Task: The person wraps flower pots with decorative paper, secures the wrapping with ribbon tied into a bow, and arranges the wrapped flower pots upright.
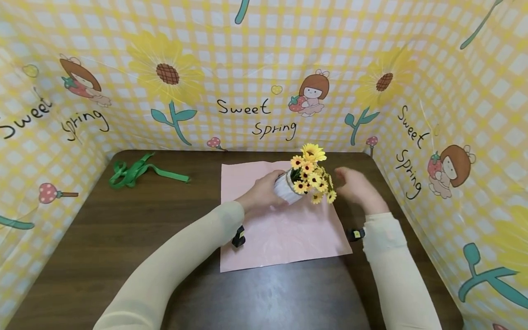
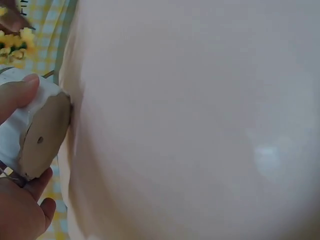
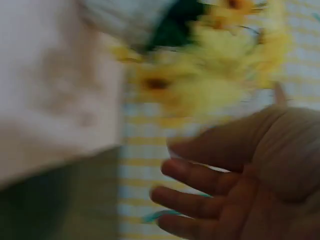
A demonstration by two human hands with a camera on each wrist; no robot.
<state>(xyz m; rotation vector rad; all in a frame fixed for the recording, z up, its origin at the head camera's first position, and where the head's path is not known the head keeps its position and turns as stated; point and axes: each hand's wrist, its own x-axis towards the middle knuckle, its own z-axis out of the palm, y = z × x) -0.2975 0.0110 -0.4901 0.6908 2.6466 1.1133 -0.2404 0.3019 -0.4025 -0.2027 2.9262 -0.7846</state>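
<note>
My left hand [image 1: 264, 190] grips a white pot [image 1: 287, 189] by its side, tilted over toward the right. Yellow flowers with dark centres [image 1: 312, 176] and some green leaves fill the pot. Its tan unglazed base with a small hole faces the left wrist view, where thumb and fingers lie around the pot [image 2: 35, 125]. To the right of the blooms is my right hand [image 1: 354, 185], its fingers loosely spread and holding nothing. In the right wrist view that hand [image 3: 240, 180] sits just below the blurred yellow flowers [image 3: 200, 75]. Pink paper [image 1: 284, 238] lies beneath the pot.
A bundle of green ribbon [image 1: 136, 172] lies on the dark wooden table [image 1: 103, 238] at the back left. Yellow checked cloth [image 1: 247, 59] walls in the back and both sides. Small black devices sit at both wrists.
</note>
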